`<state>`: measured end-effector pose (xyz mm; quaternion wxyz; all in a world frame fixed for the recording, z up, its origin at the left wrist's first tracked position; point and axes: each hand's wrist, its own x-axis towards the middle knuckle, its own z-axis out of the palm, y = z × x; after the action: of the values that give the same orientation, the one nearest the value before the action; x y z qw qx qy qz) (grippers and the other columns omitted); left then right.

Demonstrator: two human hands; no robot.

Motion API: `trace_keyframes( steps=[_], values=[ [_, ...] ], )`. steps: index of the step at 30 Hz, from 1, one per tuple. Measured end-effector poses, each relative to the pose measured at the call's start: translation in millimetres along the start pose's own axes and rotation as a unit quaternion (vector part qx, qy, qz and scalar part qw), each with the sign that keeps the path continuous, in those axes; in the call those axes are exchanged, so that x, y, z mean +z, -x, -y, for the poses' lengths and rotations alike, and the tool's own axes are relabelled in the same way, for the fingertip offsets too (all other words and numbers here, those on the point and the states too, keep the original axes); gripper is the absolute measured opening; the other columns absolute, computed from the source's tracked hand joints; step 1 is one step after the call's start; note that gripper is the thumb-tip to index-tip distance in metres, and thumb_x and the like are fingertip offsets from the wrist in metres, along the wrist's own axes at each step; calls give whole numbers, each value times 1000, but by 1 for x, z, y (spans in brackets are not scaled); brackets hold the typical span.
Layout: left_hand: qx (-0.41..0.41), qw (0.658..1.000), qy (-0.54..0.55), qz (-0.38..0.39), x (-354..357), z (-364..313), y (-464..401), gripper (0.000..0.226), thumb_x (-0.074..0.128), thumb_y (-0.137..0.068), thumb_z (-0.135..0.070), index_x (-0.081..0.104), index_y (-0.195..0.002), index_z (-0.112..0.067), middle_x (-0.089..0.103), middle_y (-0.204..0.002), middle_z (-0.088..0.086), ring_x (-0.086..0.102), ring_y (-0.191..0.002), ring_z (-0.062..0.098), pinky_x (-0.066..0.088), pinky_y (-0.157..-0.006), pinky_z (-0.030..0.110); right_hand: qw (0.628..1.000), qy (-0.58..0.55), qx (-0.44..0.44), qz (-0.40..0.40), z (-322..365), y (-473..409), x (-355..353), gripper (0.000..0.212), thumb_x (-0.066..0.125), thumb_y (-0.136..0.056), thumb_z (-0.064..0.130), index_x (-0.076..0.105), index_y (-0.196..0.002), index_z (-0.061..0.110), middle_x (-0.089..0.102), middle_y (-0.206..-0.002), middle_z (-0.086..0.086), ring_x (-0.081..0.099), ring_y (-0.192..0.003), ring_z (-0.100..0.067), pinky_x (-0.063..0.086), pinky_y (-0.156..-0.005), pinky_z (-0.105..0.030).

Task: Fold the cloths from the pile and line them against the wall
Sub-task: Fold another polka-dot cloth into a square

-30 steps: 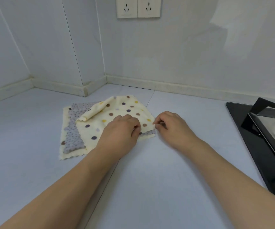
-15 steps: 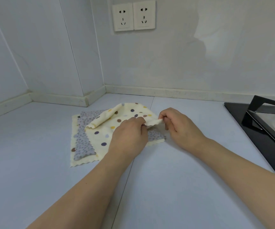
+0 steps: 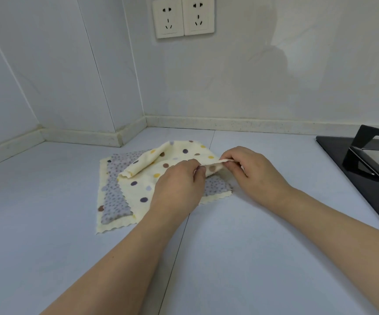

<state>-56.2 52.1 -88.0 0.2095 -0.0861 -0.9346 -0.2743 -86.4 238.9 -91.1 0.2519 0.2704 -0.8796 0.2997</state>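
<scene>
Two hands over the cloth pile [image 3: 125, 196], left hand [image 3: 176, 189] and right hand [image 3: 255, 172] fingers pinching the top dotted cloth [image 3: 175, 159] edge, lifted off the bench [image 3: 47, 201]

Both bare forearms reach in from the near edge and converge toward the middle. The left hand [image 3: 176, 187] lies knuckles up, its fingers curled and its fingertips pinching the cloth edge [image 3: 213, 164]. The right hand [image 3: 253, 171] faces it (close, fingertips nearly meeting), thumb and fingers pinching the same raised edge, wrist angled inward.
</scene>
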Motion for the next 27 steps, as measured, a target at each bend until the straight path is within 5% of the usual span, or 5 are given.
trace_keyframes(
  steps=[6,10,16,22,27],
  values=[
    [52,995,-80,-34,-25,-9,4,16,46,-93,-22,60,-87,-16,61,-80,0,56,-76,25,46,-63,37,997,16,3,-70,15,6,-10,15,49,-97,15,64,-97,18,62,-90,9,52,-83,-12,42,-74,-29],
    [40,995,-74,-48,-60,-25,11,15,42,-96,-18,55,-87,-18,57,-79,0,53,-72,25,35,-56,33,980,-49,62,-182,44,6,-38,16,52,-95,15,66,-99,22,56,-83,21,48,-89,-9,39,-72,-22],
    [-12,999,12,-45,-134,-74,19,26,37,-90,-9,60,-94,-19,60,-74,3,58,-66,29,52,-59,39,967,-113,30,-227,97,5,-102,15,51,-96,16,65,-99,18,64,-92,8,55,-81,-10,45,-73,-28],
    [-12,994,75,-77,-198,-118,34,31,35,-88,-4,63,-93,-16,64,-81,8,60,-75,29,46,-62,32,952,-156,28,-263,152,16,-190,13,53,-94,15,66,-93,20,63,-80,6,56,-69,-10,47,-67,-27],
    [-41,985,151,-75,-232,-137,33,25,39,-81,1,55,-77,-18,57,-72,5,51,-66,21,36,-57,27,920,-299,65,-246,167,34,-235,16,55,-93,9,67,-85,16,57,-59,12,51,-55,-5,43,-53,-18]
  ],
)
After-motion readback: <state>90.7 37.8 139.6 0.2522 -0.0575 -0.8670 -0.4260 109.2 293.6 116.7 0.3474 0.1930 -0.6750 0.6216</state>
